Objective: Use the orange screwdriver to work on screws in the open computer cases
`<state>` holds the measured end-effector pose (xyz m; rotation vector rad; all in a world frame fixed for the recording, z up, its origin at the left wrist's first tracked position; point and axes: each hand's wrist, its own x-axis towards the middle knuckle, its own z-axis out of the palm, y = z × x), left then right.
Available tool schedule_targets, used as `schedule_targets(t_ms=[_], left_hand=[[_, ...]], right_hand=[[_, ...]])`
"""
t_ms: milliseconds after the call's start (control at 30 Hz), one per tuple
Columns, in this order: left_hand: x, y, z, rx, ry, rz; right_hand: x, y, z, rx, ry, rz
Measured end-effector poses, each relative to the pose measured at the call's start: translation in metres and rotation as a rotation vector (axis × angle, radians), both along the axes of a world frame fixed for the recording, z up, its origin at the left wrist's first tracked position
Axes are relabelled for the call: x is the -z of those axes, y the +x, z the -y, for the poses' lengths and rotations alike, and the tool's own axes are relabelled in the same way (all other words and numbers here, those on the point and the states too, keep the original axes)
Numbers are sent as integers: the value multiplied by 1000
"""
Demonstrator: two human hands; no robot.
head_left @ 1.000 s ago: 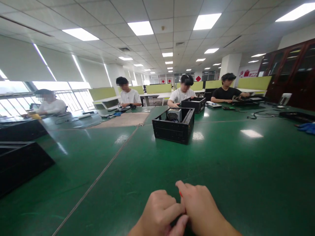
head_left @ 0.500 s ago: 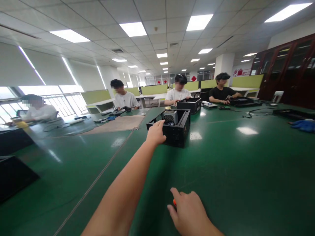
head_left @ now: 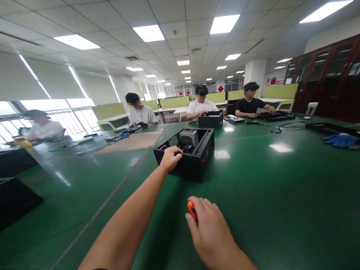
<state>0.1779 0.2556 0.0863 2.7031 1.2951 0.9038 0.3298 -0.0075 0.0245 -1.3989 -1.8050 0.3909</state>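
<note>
A black computer case lies on the green table in front of me, its open side up. Inside it sit a grey power supply and other parts that I cannot make out clearly. My left hand reaches far forward, its fingers hooked over the case's near rim and the thumb along the edge. Closer to me, over the bare tabletop, my right hand is curled around an orange-and-black tool handle. The palm and fingers hide the rest of that tool.
Several co-workers sit across the green table. One has both hands at another black case. Blue gloves lie at the right, and black panels at the left. A brown mat lies beyond my case, to the left.
The case has come nearer and slightly left, with my left hand on its rim. My right hand has moved a little forward and left, showing more of the orange handle.
</note>
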Motion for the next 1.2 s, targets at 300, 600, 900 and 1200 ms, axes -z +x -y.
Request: schedule_targets(t_ms=[300, 600, 900, 1200], left_hand=[[0, -80, 220, 267, -61, 265], [-6, -113, 307, 523, -215, 429], [11, -115, 307, 498, -127, 564], [17, -114, 309, 453, -124, 609]], right_hand=[[-124, 110, 92, -32, 279, -618], [-161, 85, 123, -220, 95, -348], [-133, 78, 129, -248, 111, 186], [-116, 80, 108, -313, 73, 204]])
